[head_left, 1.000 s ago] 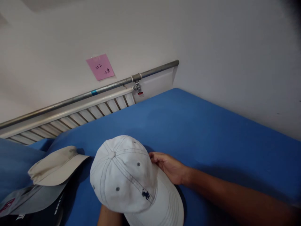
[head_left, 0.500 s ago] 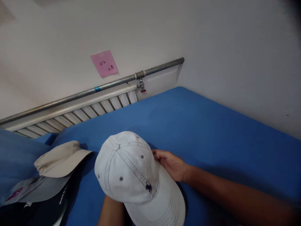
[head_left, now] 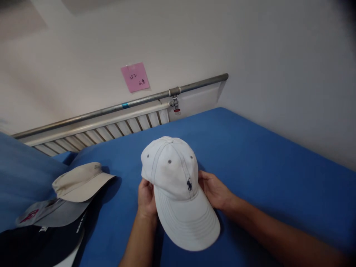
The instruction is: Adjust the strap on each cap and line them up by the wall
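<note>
A white baseball cap [head_left: 174, 167] with a small dark horse-and-rider emblem is held up above the blue bed sheet [head_left: 250, 159], its brim pointing down toward me. My left hand [head_left: 147, 198] grips the cap's left lower edge, fingers partly tucked behind it. On the opposite side my right hand [head_left: 213, 188] is closed on the edge near the brim; its fingertips are hidden by the cap.
At the left lie overlapping caps: a beige one [head_left: 83, 181], a grey one [head_left: 59, 213] and a dark navy one [head_left: 41, 244]. Behind the bed are a white radiator [head_left: 111, 129], a metal pipe [head_left: 150, 98] with a red-handled valve [head_left: 177, 110], and a pink note [head_left: 135, 78] on the wall.
The white cap has moved up and right in view and tilted, so its front and brim now face me more. My left hand has come into sight. The camera view has shifted slightly.
</note>
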Demonstrator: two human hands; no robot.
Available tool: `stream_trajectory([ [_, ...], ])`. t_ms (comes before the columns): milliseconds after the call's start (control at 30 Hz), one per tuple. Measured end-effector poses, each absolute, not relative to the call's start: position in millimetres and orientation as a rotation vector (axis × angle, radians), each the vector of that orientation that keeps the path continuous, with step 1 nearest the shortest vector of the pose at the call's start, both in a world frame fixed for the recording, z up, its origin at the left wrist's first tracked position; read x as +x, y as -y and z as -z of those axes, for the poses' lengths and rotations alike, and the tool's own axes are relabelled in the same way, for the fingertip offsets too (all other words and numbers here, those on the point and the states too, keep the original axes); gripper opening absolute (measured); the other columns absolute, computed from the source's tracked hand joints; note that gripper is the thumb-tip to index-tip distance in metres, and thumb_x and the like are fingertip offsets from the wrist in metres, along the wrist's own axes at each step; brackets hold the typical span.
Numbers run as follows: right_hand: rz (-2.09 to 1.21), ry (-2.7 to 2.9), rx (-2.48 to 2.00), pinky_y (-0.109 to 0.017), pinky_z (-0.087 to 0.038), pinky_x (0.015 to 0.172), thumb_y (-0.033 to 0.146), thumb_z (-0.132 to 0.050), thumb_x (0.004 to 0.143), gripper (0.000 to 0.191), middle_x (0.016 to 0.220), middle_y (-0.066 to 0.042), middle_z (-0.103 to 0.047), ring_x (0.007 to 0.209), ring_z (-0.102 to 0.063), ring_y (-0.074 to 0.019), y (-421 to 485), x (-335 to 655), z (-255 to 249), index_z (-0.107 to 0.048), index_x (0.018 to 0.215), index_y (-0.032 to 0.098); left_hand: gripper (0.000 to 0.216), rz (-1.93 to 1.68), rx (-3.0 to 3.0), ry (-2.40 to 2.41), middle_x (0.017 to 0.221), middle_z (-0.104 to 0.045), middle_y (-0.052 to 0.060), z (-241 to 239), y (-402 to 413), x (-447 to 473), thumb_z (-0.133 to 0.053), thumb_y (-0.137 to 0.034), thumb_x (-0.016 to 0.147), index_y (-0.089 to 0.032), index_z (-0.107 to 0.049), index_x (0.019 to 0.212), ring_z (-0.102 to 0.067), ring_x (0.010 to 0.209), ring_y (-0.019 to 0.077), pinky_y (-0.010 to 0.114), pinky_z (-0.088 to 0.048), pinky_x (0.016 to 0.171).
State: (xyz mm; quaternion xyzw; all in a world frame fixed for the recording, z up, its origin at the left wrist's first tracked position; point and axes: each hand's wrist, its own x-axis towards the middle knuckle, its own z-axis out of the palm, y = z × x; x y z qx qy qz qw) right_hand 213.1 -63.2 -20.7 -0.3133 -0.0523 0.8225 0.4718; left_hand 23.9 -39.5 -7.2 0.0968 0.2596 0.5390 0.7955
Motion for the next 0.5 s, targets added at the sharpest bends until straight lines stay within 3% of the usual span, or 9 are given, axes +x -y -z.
stream_trajectory([
  [133,-1.952,0.078,-0.766,-0.031,-0.048,0.080,0.011,-0.050,0.078,0.016,0.062,-0.003,-0.068,0.068,-0.065,-0.0170,58,216,16,-0.066,0.076,0.013,0.038,-1.230,0.198,-0.586,0.074,-0.073,0.005,-3,37,29,-0.034,-0.021,0.094,-0.014,-0.072,0.089,-0.070,0.075,0.0163,0.031,-0.050,0.088],
  [500,-1.893,0.139,-0.684,-0.028,-0.048,0.079,0.010,-0.054,0.078,0.013,0.070,-0.001,-0.070,0.067,-0.065,-0.0136,49,230,26,-0.064,0.083,0.014,0.036,-1.060,0.198,-0.545,0.080,-0.076,0.011,19,27,25,-0.038,-0.016,0.092,-0.011,-0.073,0.085,-0.072,0.075,0.0195,0.036,-0.052,0.091],
])
